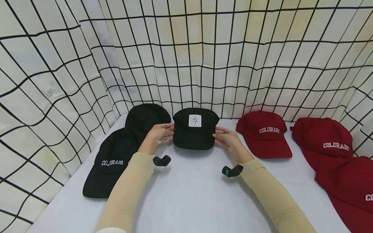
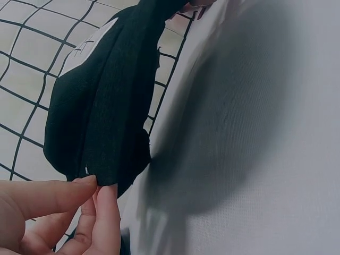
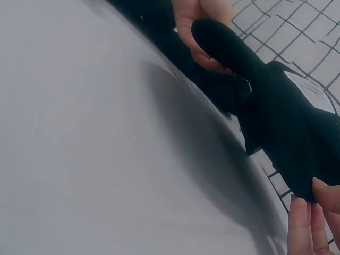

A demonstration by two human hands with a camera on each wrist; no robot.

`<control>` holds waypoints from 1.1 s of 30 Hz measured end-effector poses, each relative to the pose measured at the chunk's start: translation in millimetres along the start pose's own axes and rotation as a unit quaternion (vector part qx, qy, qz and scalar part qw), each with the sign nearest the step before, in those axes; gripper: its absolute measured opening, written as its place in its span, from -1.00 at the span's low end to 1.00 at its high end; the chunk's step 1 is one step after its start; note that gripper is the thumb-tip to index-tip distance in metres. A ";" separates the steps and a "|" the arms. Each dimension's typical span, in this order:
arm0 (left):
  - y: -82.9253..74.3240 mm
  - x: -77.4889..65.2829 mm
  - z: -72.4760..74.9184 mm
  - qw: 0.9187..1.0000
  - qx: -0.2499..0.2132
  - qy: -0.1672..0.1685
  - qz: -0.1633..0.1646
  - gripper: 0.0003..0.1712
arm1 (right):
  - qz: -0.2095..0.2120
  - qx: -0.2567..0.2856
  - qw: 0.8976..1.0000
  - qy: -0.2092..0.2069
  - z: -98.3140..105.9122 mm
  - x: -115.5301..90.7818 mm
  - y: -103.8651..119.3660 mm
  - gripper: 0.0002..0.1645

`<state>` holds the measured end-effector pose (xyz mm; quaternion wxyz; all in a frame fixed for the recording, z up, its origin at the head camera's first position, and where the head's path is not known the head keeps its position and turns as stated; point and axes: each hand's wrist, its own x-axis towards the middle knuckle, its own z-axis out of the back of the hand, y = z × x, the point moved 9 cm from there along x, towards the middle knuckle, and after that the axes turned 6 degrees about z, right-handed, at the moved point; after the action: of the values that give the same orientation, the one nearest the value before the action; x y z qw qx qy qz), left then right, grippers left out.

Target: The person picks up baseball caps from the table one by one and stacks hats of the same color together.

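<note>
The head view looks forward and down from above the near side of the black fabric cap with a white square patch (image 1: 196,132), far enough back to include the white table surface (image 1: 186,194) around it and the white, black-gridded fabric wall (image 1: 201,55) behind it. The left wrist view looks across from the cap's left end, much nearer, rolled so the table lies right of it. The right wrist view sits similarly close at its right end, rolled oppositely. All three share the cap, table and wall.
</note>
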<state>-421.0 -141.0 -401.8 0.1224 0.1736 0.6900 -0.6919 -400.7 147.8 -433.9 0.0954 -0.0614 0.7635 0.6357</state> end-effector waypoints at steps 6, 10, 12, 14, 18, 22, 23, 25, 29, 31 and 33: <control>1.6 -1.9 2.2 1.000 -0.006 0.004 0.001 -0.40 | -0.014 0.009 1.000 -0.009 0.0 -6.5 -2.7 -0.36; 2.4 -2.7 1.0 1.000 -0.003 0.011 -0.001 -0.38 | -0.005 0.018 1.000 0.002 -1.5 -13.5 1.0 -0.35; 2.5 -3.5 -0.2 1.000 -0.002 0.018 -0.002 -0.37 | -0.001 0.016 1.000 0.008 -1.0 -17.0 3.3 -0.34; 2.7 -4.7 -1.3 1.000 -0.002 0.024 -0.003 -0.37 | 0.004 0.007 1.000 0.014 0.4 -19.9 5.6 -0.34; 4.2 -8.4 -2.2 0.999 -0.003 0.033 0.000 -0.38 | 0.009 -0.007 1.000 0.018 1.5 -22.1 8.9 -0.34; 6.2 -13.3 -1.3 0.999 0.000 0.032 0.005 -0.38 | 0.008 -0.019 0.999 0.027 1.2 -25.9 8.5 -0.33; 6.5 -14.9 -1.1 0.999 0.000 0.033 0.005 -0.37 | 0.008 -0.023 0.999 0.032 1.1 -27.9 8.4 -0.33; 7.7 -17.0 -0.4 0.999 -0.001 0.034 0.007 -0.36 | 0.007 -0.028 0.999 0.035 0.7 -31.4 7.8 -0.33; 9.9 -20.2 0.5 0.999 -0.008 0.039 0.008 -0.35 | 0.006 -0.019 0.999 0.036 -1.6 -34.2 7.7 -0.32; 10.4 -21.2 0.7 0.999 -0.013 0.043 0.007 -0.36 | 0.002 -0.014 0.999 0.032 -2.1 -34.4 7.1 -0.32; 10.6 -22.0 0.7 0.999 -0.016 0.044 0.008 -0.38 | 0.000 -0.013 0.999 0.031 -2.1 -35.2 5.9 -0.32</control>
<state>-396.7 -143.4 -402.5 0.1000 0.2076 0.7045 -0.6713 -367.9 145.8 -419.9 0.0710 -0.0828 0.7578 0.6434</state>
